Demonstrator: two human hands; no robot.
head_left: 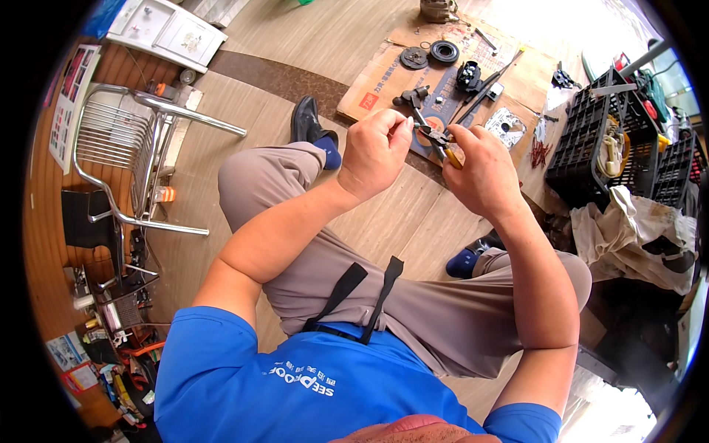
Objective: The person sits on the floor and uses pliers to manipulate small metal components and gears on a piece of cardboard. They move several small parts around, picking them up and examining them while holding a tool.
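My left hand [373, 153] is closed, fingertips pinched on a small thin piece [416, 125] whose shape I cannot make out, at the tip of the pliers. My right hand [481, 170] grips pliers [438, 139] with yellow handles, their jaws pointing left toward the pinched piece. Just beyond them on a cardboard sheet [390, 63] lie a dark metal fitting [413, 98], two round discs [443, 52], a black component [467, 75], long slim tools [480, 100] and a silvery perforated plate [507, 127].
Black plastic crates [583, 151] with tools stand at the right, above crumpled cloth bags [631, 240]. A steel-framed chair [129, 151] is at the left, near a white cabinet [166, 33] and a clutter of items [118, 347]. My bent legs are spread on the wooden floor [266, 40].
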